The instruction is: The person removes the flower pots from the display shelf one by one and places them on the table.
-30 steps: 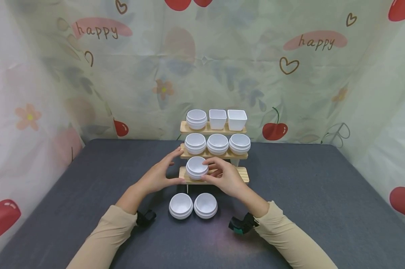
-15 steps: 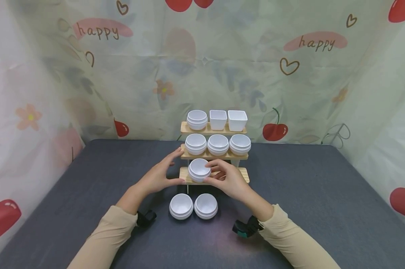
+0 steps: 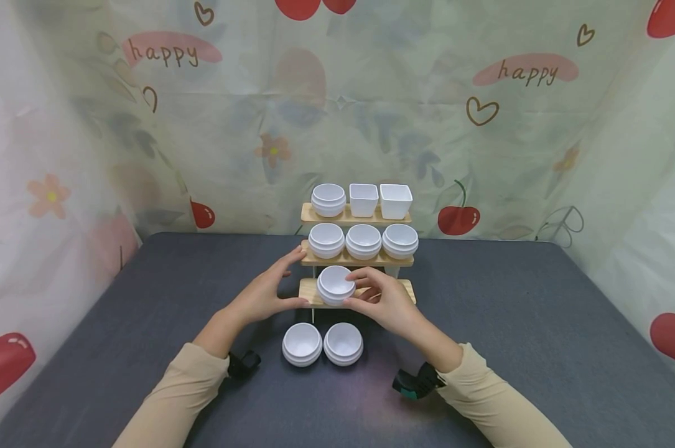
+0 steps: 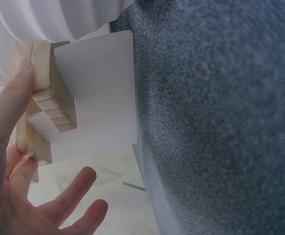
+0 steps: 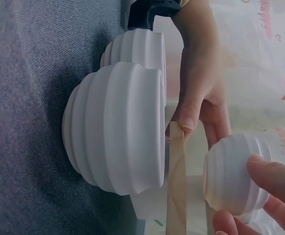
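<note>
Closest to me, two pale sleeves [image 3: 160,401] reach in over the dark table [image 3: 539,336]; the right one has come back a little toward the person, along with the black device [image 3: 418,381] at that wrist. Between the wrists stand a white bowl [image 3: 302,343] and its twin bowl [image 3: 343,343], side by side and just as they were a second ago.

Beyond them is the stand's lowest board [image 3: 310,291]. Over it the right hand [image 3: 384,302] pinches the held bowl [image 3: 333,289] by its right side, thumb in front and fingers behind. A second ago that bowl was nearer the board's left end; now it has slid rightward and slightly toward the person. It is upright or nearly so, and from the right wrist a gap shows between its base and the board.

The left hand [image 3: 261,291] hasn't budged: it is spread wide, grasping no bowl, thumb on the lowest board's left end and a fingertip at the middle board [image 3: 382,261].

That middle board bears three round bowls [image 3: 363,241], and the top board [image 3: 365,221] one round bowl [image 3: 328,200] and two square cups [image 3: 363,200], all unmoved. Last comes the printed cloth [image 3: 337,124] with its cherries.
</note>
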Demonstrator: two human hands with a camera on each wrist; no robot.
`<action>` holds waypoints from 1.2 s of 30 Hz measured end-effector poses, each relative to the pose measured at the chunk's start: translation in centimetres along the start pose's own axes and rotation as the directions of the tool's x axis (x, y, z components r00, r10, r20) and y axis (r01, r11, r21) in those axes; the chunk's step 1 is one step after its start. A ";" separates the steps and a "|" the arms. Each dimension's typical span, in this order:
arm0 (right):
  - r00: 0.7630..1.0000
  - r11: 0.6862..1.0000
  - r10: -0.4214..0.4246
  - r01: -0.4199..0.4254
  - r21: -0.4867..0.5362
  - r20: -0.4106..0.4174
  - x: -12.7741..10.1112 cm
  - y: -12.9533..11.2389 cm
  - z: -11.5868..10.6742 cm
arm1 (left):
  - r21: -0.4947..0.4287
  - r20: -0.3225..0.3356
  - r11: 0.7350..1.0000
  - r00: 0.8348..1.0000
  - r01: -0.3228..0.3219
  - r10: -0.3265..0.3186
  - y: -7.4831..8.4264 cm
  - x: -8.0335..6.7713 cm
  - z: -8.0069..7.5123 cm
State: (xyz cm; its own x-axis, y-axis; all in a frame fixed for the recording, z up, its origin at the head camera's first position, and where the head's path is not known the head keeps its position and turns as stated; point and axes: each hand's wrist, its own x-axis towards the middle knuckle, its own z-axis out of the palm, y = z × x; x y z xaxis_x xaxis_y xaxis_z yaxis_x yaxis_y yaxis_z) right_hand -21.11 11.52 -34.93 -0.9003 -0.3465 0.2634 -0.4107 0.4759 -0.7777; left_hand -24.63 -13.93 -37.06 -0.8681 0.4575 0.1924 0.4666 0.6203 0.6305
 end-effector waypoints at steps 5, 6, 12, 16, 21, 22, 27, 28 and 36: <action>1.000 1.000 -0.012 0.012 0.013 0.005 -0.3 0.0 -0.2 | 0.004 -0.010 1.000 1.000 -0.015 0.015 0.0 0.0 0.0; 1.000 1.000 -0.014 0.013 0.017 0.006 -0.3 0.0 -0.3 | 0.003 -0.012 1.000 1.000 -0.017 0.018 0.0 -0.1 0.0; 1.000 0.999 -0.021 0.021 0.032 0.010 -0.6 0.2 -0.5 | 0.006 -0.018 1.000 0.999 -0.030 0.030 0.0 -0.1 0.0; 1.000 1.000 -0.014 0.014 0.022 0.011 -0.8 0.2 -0.7 | 0.008 -0.018 1.000 0.999 -0.027 0.027 0.1 -0.1 0.0; 1.000 1.000 -0.024 0.024 0.006 0.002 -0.9 0.3 -0.9 | 0.004 -0.019 1.000 0.999 -0.028 0.028 0.0 -0.1 0.1; 1.000 1.000 -0.028 0.028 0.006 0.001 -1.0 0.3 -1.0 | 0.002 -0.019 1.000 0.999 -0.028 0.028 0.0 -0.1 0.1; 0.999 0.999 -0.038 0.038 0.010 0.002 -1.1 0.5 -1.1 | 0.005 -0.019 1.000 0.999 -0.029 0.029 0.0 -0.1 0.0; 0.999 0.999 -0.037 0.037 0.008 0.002 -1.1 0.5 -1.2 | 0.005 -0.019 1.000 0.999 -0.029 0.029 0.0 -0.1 0.0; 1.000 1.000 -0.022 0.022 -0.013 0.012 -1.4 0.9 -1.5 | 0.003 -0.011 1.000 1.000 -0.014 0.014 0.0 -0.1 0.0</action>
State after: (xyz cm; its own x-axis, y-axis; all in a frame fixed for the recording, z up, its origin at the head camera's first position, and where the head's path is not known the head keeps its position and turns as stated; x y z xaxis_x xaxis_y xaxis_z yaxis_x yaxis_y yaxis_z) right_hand -20.39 13.65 -35.15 -0.8895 -0.3660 0.2736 -0.4321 0.4791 -0.7640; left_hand -24.54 -13.94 -37.06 -0.8631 0.4594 0.2098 0.4797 0.6156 0.6253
